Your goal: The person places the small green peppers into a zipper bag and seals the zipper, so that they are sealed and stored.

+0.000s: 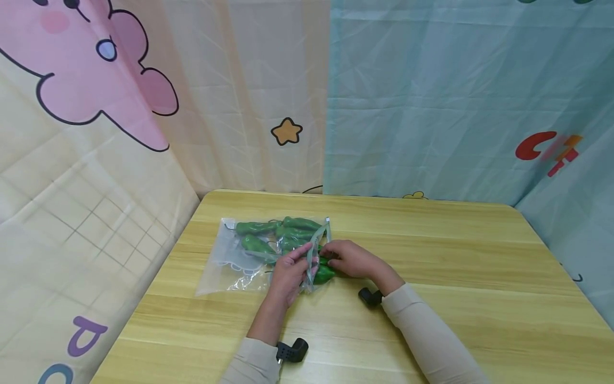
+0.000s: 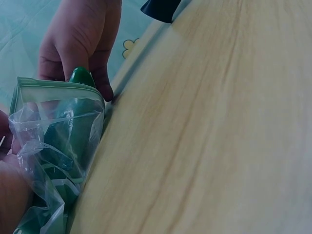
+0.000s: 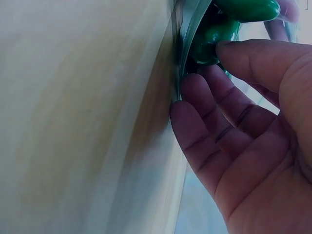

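A clear zip bag lies flat on the table with several green peppers inside. My left hand holds the bag near its mouth, fingers against the plastic by the green zip strip. At the mouth, my right hand pinches a green pepper; the thumb rests on it, and the other fingers curl beneath and behind it. Another pepper shows just above in the right wrist view. Plastic partly hides the left fingertips.
The wooden table extends to the right of the bag. Printed cloth curtains hang behind and beside it. Black wrist cameras are strapped at both wrists, near the tabletop.
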Tool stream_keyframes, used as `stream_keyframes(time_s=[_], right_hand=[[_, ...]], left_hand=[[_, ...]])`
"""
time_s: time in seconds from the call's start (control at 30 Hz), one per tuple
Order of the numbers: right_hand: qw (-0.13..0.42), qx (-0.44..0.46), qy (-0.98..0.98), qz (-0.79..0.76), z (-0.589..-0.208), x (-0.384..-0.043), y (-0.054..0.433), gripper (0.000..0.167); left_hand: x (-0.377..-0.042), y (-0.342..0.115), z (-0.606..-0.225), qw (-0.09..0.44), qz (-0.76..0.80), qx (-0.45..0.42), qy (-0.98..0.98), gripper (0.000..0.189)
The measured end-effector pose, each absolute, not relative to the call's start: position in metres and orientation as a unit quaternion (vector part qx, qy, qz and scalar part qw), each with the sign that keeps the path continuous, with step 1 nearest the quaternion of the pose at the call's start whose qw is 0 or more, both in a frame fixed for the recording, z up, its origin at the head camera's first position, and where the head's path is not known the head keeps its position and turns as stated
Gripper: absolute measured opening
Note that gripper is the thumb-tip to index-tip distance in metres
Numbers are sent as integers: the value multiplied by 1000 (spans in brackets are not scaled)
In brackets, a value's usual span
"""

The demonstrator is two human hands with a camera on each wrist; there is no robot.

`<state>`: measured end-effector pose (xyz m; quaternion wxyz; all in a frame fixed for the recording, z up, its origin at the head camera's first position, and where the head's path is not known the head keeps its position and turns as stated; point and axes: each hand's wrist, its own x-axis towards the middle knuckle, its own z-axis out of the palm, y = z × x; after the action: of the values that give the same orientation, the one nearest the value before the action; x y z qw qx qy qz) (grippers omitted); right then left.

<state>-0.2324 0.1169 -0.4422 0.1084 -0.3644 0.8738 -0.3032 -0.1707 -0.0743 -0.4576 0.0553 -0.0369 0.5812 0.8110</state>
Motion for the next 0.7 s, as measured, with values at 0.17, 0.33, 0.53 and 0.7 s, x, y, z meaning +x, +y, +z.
stream_keyframes(time_s=[0.17, 0.33, 0.53, 0.7], right_hand=[[106, -373, 873, -298, -444, -234, 116, 20], [100, -381, 871, -293, -443, -234, 115, 17], [102, -379, 870, -297, -442, -234, 115, 16], [105, -361, 872, -314, -443, -237, 118, 19]], left_hand=[[-171, -74, -457, 56, 811, -48, 580, 44], [-171, -73, -456, 53, 810, -51, 582, 44], [-171, -73, -455, 52, 804, -57, 589, 45], [-171, -74, -456, 54, 807, -47, 585, 46]])
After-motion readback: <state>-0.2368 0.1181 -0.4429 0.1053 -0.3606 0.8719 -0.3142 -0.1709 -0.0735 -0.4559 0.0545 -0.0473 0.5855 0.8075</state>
